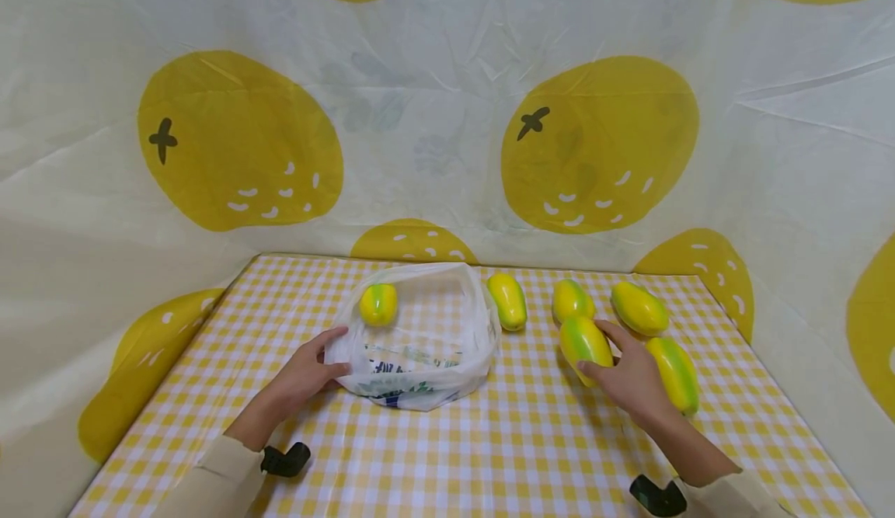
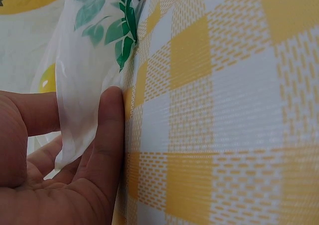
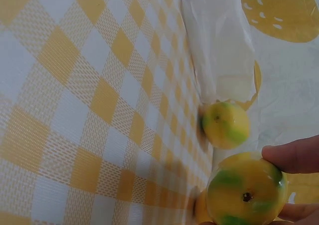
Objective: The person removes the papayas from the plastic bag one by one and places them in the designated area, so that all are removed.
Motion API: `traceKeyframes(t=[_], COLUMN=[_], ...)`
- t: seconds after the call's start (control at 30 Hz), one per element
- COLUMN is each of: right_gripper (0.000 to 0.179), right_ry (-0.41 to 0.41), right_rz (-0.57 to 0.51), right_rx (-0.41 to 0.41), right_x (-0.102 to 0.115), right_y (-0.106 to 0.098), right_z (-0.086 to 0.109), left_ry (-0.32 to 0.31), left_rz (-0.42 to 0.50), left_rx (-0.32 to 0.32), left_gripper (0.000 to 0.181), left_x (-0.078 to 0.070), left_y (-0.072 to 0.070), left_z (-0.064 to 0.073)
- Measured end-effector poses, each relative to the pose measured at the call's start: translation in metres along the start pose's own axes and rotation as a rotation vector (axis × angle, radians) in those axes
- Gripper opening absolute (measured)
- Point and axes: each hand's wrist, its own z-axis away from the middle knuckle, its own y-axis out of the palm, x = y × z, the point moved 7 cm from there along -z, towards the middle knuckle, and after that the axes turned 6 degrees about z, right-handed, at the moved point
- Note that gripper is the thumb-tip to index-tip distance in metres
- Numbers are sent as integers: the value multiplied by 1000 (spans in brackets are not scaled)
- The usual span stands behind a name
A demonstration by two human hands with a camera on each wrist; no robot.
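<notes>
A white translucent plastic bag (image 1: 426, 394) lies with its mouth spread wide, and one yellow-green papaya (image 1: 378, 305) is inside at its left. My left hand (image 1: 308, 370) holds the bag's left edge; the left wrist view has the plastic (image 2: 82, 90) running between thumb and fingers. To the right, my right hand (image 1: 629, 374) grips a papaya (image 1: 584, 347) between thumb and fingers. In the right wrist view this papaya (image 3: 244, 190) shows its stem end and appears raised off the cloth. Its far side is hidden from that view.
Further papayas lie around the right hand: one behind the held fruit (image 1: 572, 299), one at the back right (image 1: 639, 308), one beside the wrist (image 1: 674, 374). Another papaya (image 1: 507, 301) lies against the bag's right side. A checked cloth (image 1: 447, 471) covers the table; patterned fabric (image 1: 433, 114) hangs behind.
</notes>
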Motion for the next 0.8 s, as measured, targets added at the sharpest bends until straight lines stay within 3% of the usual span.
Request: traceKeyframes(t=[0.8], right_gripper=[83], right_ry=[6], right_rz=[55], right_rx=[-10], right_x=[-10], right_y=[2], right_z=[-5], left_ry=[15], left_rz=[32], left_rx=[19], left_gripper=[74], left_x=[2], left_y=[-2], left_z=[-1])
